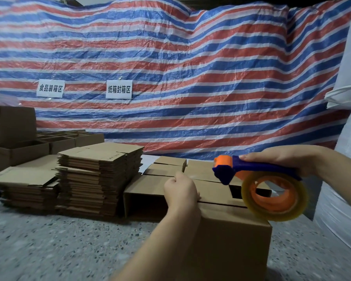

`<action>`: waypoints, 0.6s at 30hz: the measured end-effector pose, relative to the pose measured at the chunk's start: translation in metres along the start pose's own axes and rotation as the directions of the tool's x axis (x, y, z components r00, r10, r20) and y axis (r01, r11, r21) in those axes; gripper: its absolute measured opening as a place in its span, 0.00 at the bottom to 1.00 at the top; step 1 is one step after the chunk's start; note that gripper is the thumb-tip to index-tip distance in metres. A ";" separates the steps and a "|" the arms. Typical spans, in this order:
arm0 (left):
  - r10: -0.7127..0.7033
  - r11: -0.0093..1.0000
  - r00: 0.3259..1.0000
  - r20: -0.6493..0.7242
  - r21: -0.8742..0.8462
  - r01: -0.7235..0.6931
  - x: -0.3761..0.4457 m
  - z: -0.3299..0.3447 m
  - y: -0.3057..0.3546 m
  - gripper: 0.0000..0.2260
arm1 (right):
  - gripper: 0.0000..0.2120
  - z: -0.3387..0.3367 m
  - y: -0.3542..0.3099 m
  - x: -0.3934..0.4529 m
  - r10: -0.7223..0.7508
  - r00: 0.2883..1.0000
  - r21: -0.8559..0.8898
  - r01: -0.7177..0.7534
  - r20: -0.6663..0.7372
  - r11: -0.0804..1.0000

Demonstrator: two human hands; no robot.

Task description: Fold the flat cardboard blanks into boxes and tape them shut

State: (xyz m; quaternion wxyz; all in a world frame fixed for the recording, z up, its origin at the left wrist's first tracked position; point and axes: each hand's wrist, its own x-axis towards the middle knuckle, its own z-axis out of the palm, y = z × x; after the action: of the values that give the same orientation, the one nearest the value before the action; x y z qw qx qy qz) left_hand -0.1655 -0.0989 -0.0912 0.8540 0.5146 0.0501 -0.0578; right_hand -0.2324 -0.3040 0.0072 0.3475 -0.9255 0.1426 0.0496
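Striped tarp [190, 67] hangs behind the speckled counter [49, 246]. I see my left hand [180, 191] pinching a tape end over the box [231, 236] at the counter's near edge, my right hand [288, 161] grasping the tape dispenser [257, 175] above its flaps. Flat blanks [93, 179] are stacked left of it.

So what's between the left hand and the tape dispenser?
In the head view, only the box's top flaps: bare cardboard between the left hand and the tape dispenser, with the untaped seam running below.
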 end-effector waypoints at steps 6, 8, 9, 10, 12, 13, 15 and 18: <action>-0.054 0.994 0.996 0.064 -0.092 0.060 0.012 -0.006 0.007 0.09 | 0.38 0.006 -0.021 -0.001 0.068 0.998 -0.071 -0.068 -0.010 0.995; -0.014 0.997 0.993 0.114 -0.079 0.023 0.018 -0.013 0.010 0.09 | 0.36 0.007 -0.023 0.000 0.087 0.996 -0.080 -0.089 -0.020 0.993; 0.045 0.999 0.990 0.134 -0.036 -0.041 0.021 -0.018 0.010 0.11 | 0.35 0.008 -0.024 0.001 0.093 0.995 -0.083 -0.094 -0.019 0.992; 0.120 0.991 0.982 0.148 0.045 -0.128 0.024 -0.024 0.010 0.13 | 0.34 0.009 -0.025 0.002 0.099 0.995 -0.086 -0.100 -0.016 0.991; 0.255 0.926 0.949 0.188 0.235 -0.295 0.027 -0.037 0.010 0.13 | 0.34 0.010 -0.029 0.003 0.110 0.994 -0.114 -0.111 -0.015 0.987; 0.292 0.890 0.934 0.207 0.299 -0.345 0.029 -0.044 0.010 0.13 | 0.35 0.011 -0.032 0.004 0.111 0.994 -0.139 -0.112 -0.018 0.984; 0.326 0.831 0.914 0.240 0.388 -0.398 0.032 -0.054 0.010 0.13 | 0.36 0.014 -0.037 0.006 0.108 0.994 -0.186 -0.109 -0.016 0.976; 0.294 0.818 0.920 0.259 0.430 -0.383 0.034 -0.062 0.006 0.12 | 0.34 0.017 -0.046 0.011 0.112 0.994 -0.231 -0.111 -0.009 0.967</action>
State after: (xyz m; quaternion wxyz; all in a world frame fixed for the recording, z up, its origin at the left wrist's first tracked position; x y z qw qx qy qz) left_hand -0.1331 -0.0424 -0.1200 0.6999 0.7001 -0.1360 0.0384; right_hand -0.2085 -0.2626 0.0213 0.2342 -0.9501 0.1868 0.0871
